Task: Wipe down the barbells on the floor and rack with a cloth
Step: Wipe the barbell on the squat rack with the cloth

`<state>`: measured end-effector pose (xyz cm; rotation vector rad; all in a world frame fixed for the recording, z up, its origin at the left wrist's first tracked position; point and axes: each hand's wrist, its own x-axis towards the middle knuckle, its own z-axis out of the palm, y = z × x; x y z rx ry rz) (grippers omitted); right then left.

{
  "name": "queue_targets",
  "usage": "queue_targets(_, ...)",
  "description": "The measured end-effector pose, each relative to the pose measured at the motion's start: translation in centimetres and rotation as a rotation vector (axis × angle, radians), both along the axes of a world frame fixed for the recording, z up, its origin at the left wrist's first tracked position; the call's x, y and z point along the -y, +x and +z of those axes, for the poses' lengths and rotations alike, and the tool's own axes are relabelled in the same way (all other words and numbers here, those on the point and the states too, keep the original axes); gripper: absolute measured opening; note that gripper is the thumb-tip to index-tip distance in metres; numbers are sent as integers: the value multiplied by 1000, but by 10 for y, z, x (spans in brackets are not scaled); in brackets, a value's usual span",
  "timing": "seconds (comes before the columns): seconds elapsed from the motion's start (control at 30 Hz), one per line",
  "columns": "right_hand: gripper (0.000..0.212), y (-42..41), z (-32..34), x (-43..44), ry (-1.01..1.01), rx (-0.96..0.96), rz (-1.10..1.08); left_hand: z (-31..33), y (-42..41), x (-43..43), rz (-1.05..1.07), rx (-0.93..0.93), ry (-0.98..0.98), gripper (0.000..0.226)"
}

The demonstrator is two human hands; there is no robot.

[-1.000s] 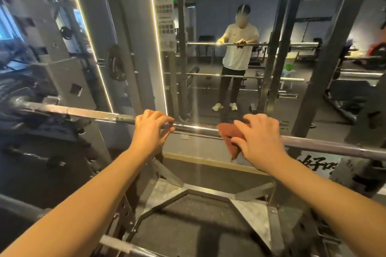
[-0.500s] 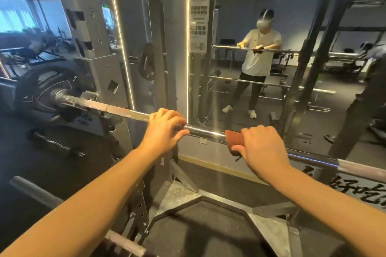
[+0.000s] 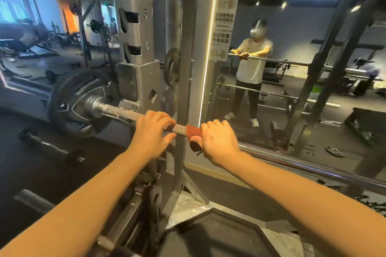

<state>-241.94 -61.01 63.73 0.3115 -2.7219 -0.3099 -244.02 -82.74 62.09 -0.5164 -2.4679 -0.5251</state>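
Judging from the rack (image 3: 135,48), job's mid-way at best. Racked bar (image 3: 117,110) w/ plate (image 3: 73,104) is being wiped near the upright, the sleeve end looks undone, and the floor bar (image 3: 50,146) lies apart, prob. untouched. L hand (image 3: 150,131) grip is curled over the bar; R hand (image 3: 217,142) grip is wrapped round it, pinching the red cloth (image 3: 193,131) against the steel.

Centre of frame: racked barbell (image 3: 123,112) is gripped by the left hand (image 3: 151,131); a red cloth (image 3: 193,135) is clasped around it by the right hand (image 3: 218,140). Weight plate (image 3: 77,103) at left.
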Motion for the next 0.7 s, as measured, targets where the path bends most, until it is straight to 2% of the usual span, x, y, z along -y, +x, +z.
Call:
queue_targets(0.1, 46, -9, 1, 18, -8, 28, 48, -1, -16, 21, -46, 12, -25, 36)
queue_targets(0.17, 39, -6, 8, 12, -194, 68, 112, -1, -25, 30, -101, 19, -29, 38)
queue_targets(0.23, 34, 3, 13, -8, -347, 23, 121, -1, -32, 33, -161, 8, -50, 38)
queue_targets(0.33, 33, 25, 9, -52, -256, -93, 105, 0, -41, 27, -247, -15, -58, 36)
queue_targets(0.43, 47, 47, -11, -86, -177, -126, 192, -4, -46, 17, -300, -17, -32, 34)
queue_targets(0.47, 45, 50, -15, -88, -186, -167, 217, -8, -47, 15, -308, -21, -13, 33)
queue_targets(0.57, 22, 41, -20, -70, -241, -314, 308, -13, -50, 13, -307, -42, 49, 29)
queue_targets(0.6, 20, 32, -21, -56, -248, -331, 349, -12, -50, 13, -302, -45, 51, 29)
queue_targets(0.7, 37, 2, -19, -3, -253, -274, 444, -10, -47, 13, -267, -39, 28, 31)
